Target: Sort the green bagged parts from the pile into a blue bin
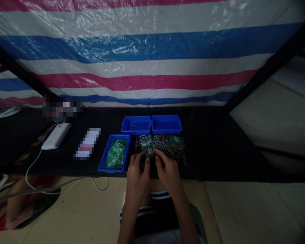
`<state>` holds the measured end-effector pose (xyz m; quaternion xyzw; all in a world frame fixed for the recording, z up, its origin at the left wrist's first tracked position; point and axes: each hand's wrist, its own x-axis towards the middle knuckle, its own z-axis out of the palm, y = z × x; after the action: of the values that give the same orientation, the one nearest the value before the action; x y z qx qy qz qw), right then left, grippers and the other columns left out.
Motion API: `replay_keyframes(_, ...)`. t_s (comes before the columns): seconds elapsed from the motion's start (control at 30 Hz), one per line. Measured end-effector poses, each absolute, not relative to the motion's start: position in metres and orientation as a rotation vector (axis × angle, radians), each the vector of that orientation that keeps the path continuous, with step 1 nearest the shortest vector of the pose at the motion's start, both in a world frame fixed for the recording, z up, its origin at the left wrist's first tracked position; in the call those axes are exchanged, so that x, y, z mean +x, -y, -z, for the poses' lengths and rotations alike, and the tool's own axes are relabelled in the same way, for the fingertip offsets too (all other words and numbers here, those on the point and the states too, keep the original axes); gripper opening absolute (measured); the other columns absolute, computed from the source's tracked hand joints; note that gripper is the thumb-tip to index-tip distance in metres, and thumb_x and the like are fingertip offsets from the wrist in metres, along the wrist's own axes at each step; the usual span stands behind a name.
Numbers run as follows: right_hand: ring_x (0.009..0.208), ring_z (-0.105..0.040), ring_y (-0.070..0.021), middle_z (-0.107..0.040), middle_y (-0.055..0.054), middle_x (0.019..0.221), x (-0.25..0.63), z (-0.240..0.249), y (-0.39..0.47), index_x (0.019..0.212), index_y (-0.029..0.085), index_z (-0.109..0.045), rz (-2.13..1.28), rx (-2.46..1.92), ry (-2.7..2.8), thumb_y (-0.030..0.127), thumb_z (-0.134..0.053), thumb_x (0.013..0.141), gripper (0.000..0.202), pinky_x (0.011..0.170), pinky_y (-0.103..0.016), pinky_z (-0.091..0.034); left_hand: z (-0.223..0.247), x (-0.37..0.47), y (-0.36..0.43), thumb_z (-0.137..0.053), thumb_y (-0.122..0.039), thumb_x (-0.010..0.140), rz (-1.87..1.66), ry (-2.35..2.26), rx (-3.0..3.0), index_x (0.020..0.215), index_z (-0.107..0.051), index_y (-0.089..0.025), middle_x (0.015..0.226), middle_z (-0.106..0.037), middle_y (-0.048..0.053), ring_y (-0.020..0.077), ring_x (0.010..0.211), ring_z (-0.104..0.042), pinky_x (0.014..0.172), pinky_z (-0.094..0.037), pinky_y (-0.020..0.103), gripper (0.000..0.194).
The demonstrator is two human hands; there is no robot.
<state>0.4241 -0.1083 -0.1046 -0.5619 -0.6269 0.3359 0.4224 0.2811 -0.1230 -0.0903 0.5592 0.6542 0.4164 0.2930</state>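
Note:
Both hands meet over the front part of a black table. Between their fingertips is a small clear greenish plastic bag (149, 151). My left hand (138, 166) pinches its left side, and my right hand (167, 167) holds its right side. Just beyond them lies a loose pile of thin metal pins (164, 143), with another small bag (176, 141) on its right part and one more (145, 140) on its left. A blue tray (128, 152) to the left contains several green-tinted bags (116, 154).
Two blue trays (136, 132) (167, 132) stand side by side behind the pins. A white power bank (56, 136) with a cable lies at the left of the black table (218, 149). Another person's leg (19, 200) shows at lower left. Striped sheeting hangs behind.

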Motion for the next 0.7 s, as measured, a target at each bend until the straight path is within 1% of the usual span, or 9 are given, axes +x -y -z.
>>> replay_keyframes(0.07, 0.117, -0.074, -0.0259, -0.077, -0.005, 0.127, 0.423, 0.105, 0.108, 0.132, 0.027, -0.072, -0.831, -1.445, 1.576, 0.026, -0.049, 0.102, 0.037, 0.107, -0.043, -0.058, 0.097, 0.282, 0.121, -0.062, -0.041, 0.096, -1.166, -1.667, 1.334, 0.124, -0.07, -0.02, 0.112, -0.071, 0.01, 0.0159, 0.071, -0.067, 0.066, -0.055, 0.03, 0.036)
replay_keyframes(0.13, 0.117, -0.074, -0.0255, -0.078, -0.005, 0.126, 0.425, 0.105, 0.108, 0.131, 0.027, -0.072, -0.83, -1.448, 1.573, 0.027, -0.049, 0.102, 0.037, 0.107, -0.043, -0.057, 0.105, 0.282, 0.121, -0.062, -0.045, 0.095, -1.19, -1.585, 1.199, 0.129, -0.067, -0.019, 0.105, -0.071, 0.008, 0.0133, 0.064, -0.063, 0.058, -0.052, 0.026, 0.042)
replay_keyframes(0.23, 0.12, -0.073, -0.0248, -0.077, -0.005, 0.128, 0.428, 0.104, 0.108, 0.131, 0.026, -0.071, -0.852, -1.427, 1.562, 0.029, -0.047, 0.104, 0.036, 0.108, -0.042, -0.057, 0.111, 0.283, 0.122, -0.062, -0.048, 0.096, -1.181, -1.519, 1.124, 0.134, -0.063, -0.02, 0.097, -0.07, 0.004, 0.0106, 0.057, -0.057, 0.052, -0.047, 0.023, 0.047)
replay_keyframes(0.33, 0.121, -0.072, -0.0253, -0.077, -0.006, 0.128, 0.429, 0.104, 0.109, 0.132, 0.025, -0.07, -0.878, -1.415, 1.564, 0.03, -0.048, 0.104, 0.036, 0.108, -0.043, -0.057, 0.111, 0.284, 0.121, -0.063, -0.046, 0.095, -1.161, -1.54, 1.166, 0.132, -0.065, -0.019, 0.094, -0.071, 0.005, 0.0117, 0.059, -0.059, 0.052, -0.046, 0.023, 0.046)
replay_keyframes(0.43, 0.12, -0.073, -0.0253, -0.077, -0.006, 0.128, 0.427, 0.106, 0.109, 0.133, 0.026, -0.069, -0.911, -1.399, 1.575, 0.029, -0.049, 0.104, 0.036, 0.108, -0.044, -0.057, 0.11, 0.286, 0.12, -0.067, -0.044, 0.092, -1.132, -1.609, 1.248, 0.129, -0.066, -0.017, 0.085, -0.07, 0.003, 0.0141, 0.061, -0.062, 0.054, -0.046, 0.024, 0.046)
replay_keyframes(0.5, 0.12, -0.073, -0.0245, -0.077, -0.005, 0.128, 0.425, 0.107, 0.109, 0.134, 0.027, -0.069, -0.945, -1.369, 1.572, 0.028, -0.05, 0.103, 0.036, 0.108, -0.043, -0.057, 0.11, 0.288, 0.119, -0.069, -0.043, 0.092, -1.138, -1.647, 1.275, 0.13, -0.066, -0.018, 0.081, -0.069, 0.002, 0.0142, 0.059, -0.061, 0.054, -0.045, 0.024, 0.045)
replay_keyframes(0.6, 0.12, -0.073, -0.0235, -0.077, -0.005, 0.128, 0.425, 0.106, 0.11, 0.133, 0.026, -0.069, -1.005, -1.306, 1.531, 0.028, -0.053, 0.102, 0.034, 0.108, -0.042, -0.057, 0.112, 0.29, 0.118, -0.069, -0.038, 0.092, -1.193, -1.638, 1.266, 0.13, -0.065, -0.019, 0.077, -0.065, -0.001, 0.0127, 0.057, -0.057, 0.053, -0.043, 0.023, 0.043)
replay_keyframes(0.7, 0.115, -0.074, -0.0225, -0.078, -0.006, 0.124, 0.427, 0.102, 0.112, 0.13, 0.026, -0.07, -1.039, -1.245, 1.442, 0.03, -0.056, 0.103, 0.031, 0.104, -0.04, -0.058, 0.109, 0.293, 0.117, -0.073, -0.037, 0.09, -1.333, -1.483, 1.168, 0.127, -0.064, -0.02, 0.078, -0.06, -0.003, 0.0117, 0.062, -0.056, 0.059, -0.046, 0.022, 0.041)
